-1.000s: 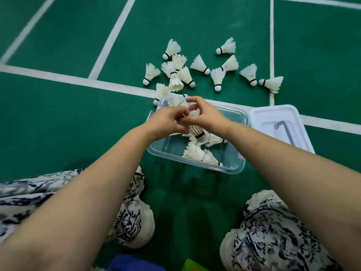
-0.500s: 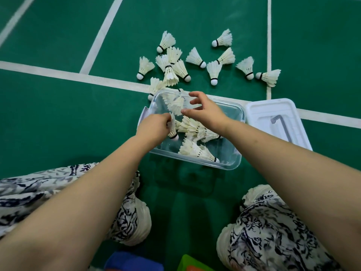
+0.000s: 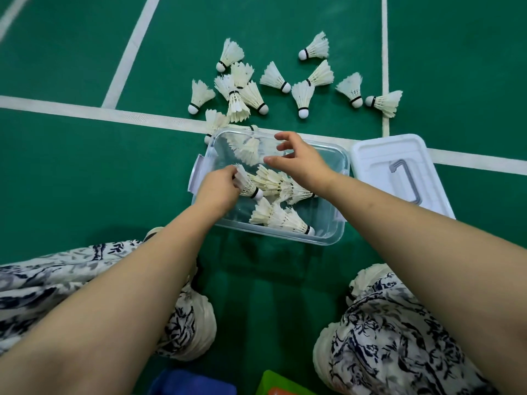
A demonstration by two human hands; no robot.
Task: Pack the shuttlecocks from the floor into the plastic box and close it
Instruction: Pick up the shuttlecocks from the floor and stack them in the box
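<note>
1. Head view: a clear, round-cornered plastic box [image 3: 273, 235] sits mid-frame on the green court floor [image 3: 71, 172], with several feathered packed shuttlecocks [image 3: 285, 219] piled inside.
2. The left hand [image 3: 218, 191] curls its fingers round the feather skirt of a held shuttlecock [image 3: 246, 185] at the box's left end, its cork tip pointing lower right.
3. The right hand [image 3: 302, 162] hovers over the box's far side, fingers spread and loose, gripping nothing.
4. Loose shuttlecocks [image 3: 302, 98] lie scattered at upper centre, mostly beyond a white line [image 3: 85, 112].
5. An opaque white lid [image 3: 379, 155] lies flat just right of the box.
</note>
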